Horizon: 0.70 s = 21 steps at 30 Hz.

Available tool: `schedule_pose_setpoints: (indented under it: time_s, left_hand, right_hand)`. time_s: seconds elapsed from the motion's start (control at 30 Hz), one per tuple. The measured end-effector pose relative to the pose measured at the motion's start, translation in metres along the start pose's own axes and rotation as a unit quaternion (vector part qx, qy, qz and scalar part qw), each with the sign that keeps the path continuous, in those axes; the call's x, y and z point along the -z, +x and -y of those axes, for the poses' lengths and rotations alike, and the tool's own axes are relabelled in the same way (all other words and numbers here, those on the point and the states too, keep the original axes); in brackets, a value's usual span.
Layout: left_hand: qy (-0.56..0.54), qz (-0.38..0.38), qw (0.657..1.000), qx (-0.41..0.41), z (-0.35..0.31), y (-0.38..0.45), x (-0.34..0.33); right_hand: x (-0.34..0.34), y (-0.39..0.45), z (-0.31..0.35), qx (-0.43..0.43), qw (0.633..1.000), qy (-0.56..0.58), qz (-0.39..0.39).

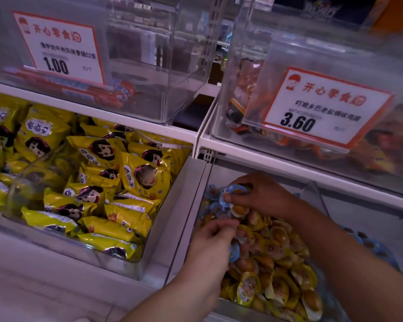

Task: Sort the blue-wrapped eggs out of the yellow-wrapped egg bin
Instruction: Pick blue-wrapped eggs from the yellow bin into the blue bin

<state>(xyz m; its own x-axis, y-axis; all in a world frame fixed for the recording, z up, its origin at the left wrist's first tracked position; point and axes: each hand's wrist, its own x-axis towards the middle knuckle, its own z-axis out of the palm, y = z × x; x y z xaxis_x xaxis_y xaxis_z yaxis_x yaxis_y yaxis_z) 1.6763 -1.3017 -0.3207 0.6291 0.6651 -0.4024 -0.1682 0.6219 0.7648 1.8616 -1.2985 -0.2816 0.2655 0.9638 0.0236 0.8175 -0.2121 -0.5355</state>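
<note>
Head view: both hands in the clear egg bin (197,205) on the lower shelf. Right hand (263,196) pinches a blue-wrapped egg (236,189) at the bin's back. Left hand (211,242) curls around another blue egg (234,252) above the yellow-wrapped eggs (277,270).

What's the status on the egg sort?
Right hand shut on blue egg at bin's far end. Left hand shut on another. More blue eggs in bin. Nothing blocking.
</note>
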Motion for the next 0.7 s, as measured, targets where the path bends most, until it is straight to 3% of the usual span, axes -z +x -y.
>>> schedule_pose_setpoints:
  time_s: [0.1, 0.23, 0.37, 0.47, 0.63, 0.7]
  left_hand:
    - [-0.011, -0.010, 1.000, -0.017, 0.001, 0.000, -0.003]
    - [0.022, -0.022, 0.998, -0.059, 0.003, 0.003, -0.004]
    - [0.158, 0.008, 0.978, -0.138, 0.007, 0.006, -0.002]
    - [0.189, 0.006, 0.969, -0.157, 0.009, 0.007, 0.000]
    - [0.207, -0.010, 0.961, -0.183, 0.010, 0.011, 0.006]
    - [0.202, -0.032, 0.960, -0.192, 0.011, 0.014, 0.007]
  right_hand:
    - [0.019, -0.039, 0.004, -0.017, 0.996, 0.068, -0.050]
    - [0.015, -0.094, 0.001, -0.015, 0.995, 0.076, -0.056]
    - [-0.006, -0.125, -0.008, -0.032, 0.997, -0.007, -0.066]
    - [-0.017, -0.133, -0.006, -0.025, 0.992, -0.067, -0.107]
    - [-0.012, -0.134, -0.006, -0.075, 0.970, 0.040, -0.226]
    - [-0.013, -0.132, -0.006, -0.074, 0.972, 0.018, -0.224]
